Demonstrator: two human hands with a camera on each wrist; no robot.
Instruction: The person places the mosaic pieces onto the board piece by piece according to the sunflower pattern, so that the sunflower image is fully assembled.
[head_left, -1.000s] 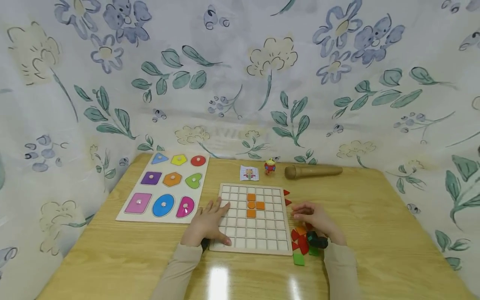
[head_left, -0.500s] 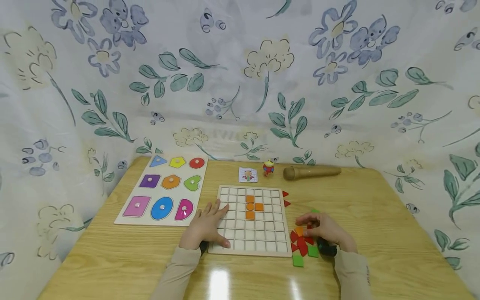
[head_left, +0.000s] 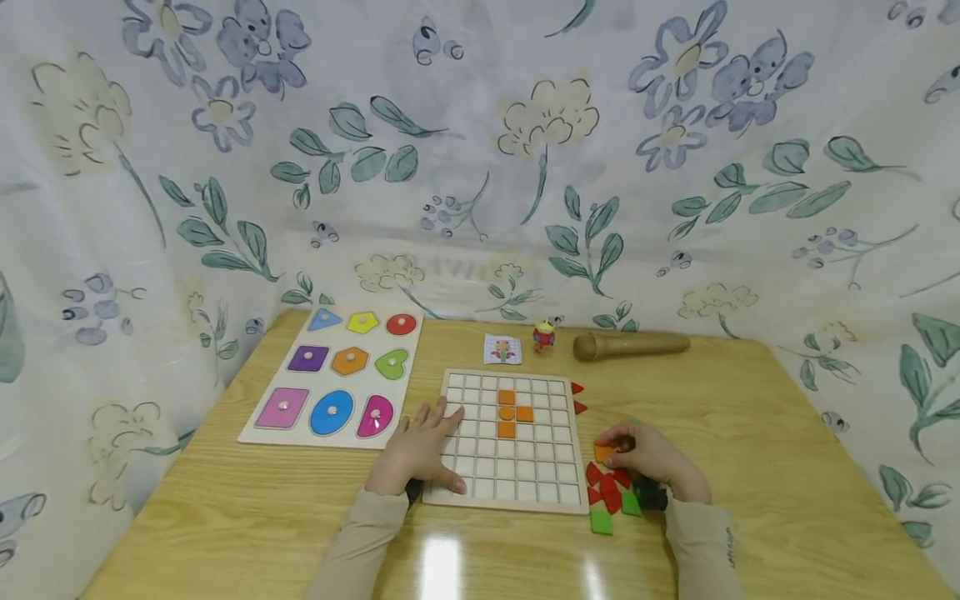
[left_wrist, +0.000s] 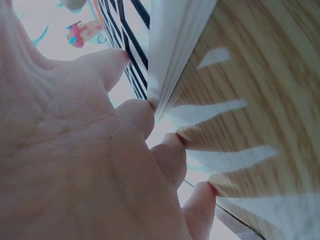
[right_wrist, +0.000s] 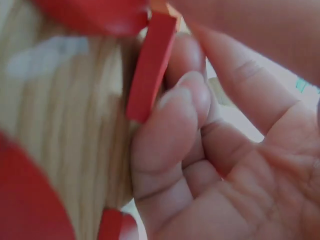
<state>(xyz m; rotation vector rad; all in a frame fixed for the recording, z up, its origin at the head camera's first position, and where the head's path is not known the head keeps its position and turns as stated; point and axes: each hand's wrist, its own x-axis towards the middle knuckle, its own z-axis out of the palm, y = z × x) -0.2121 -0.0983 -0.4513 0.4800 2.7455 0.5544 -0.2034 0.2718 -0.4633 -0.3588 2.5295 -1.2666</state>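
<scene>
My left hand (head_left: 414, 454) lies spread over the left edge of the white grid board (head_left: 555, 492), thumb and fingertips on its frame; in the left wrist view the fingertips (left_wrist: 172, 150) meet the board's side and the wooden table. Three orange square tiles and an orange round one (head_left: 507, 412) sit in the grid. Right of the board, my right hand (head_left: 654, 457) pinches an orange square tile (head_left: 603, 452) between thumb and fingers. Just below lie red petal-shaped pieces (head_left: 611, 493). A red piece (right_wrist: 152, 67) stands against the curled fingers in the right wrist view.
Green square tiles (head_left: 602, 522) lie near the red pieces, and two red triangles (head_left: 577, 388) by the board's right edge. A shape puzzle board (head_left: 250, 436) stands left. Behind are a pattern card (head_left: 502, 349), a small toy figure (head_left: 543, 336) and a wooden microphone (head_left: 637, 344).
My right hand has come down from beside the board's edge to the loose pieces and taken hold of the orange tile, which has shifted slightly away. My left hand stays put.
</scene>
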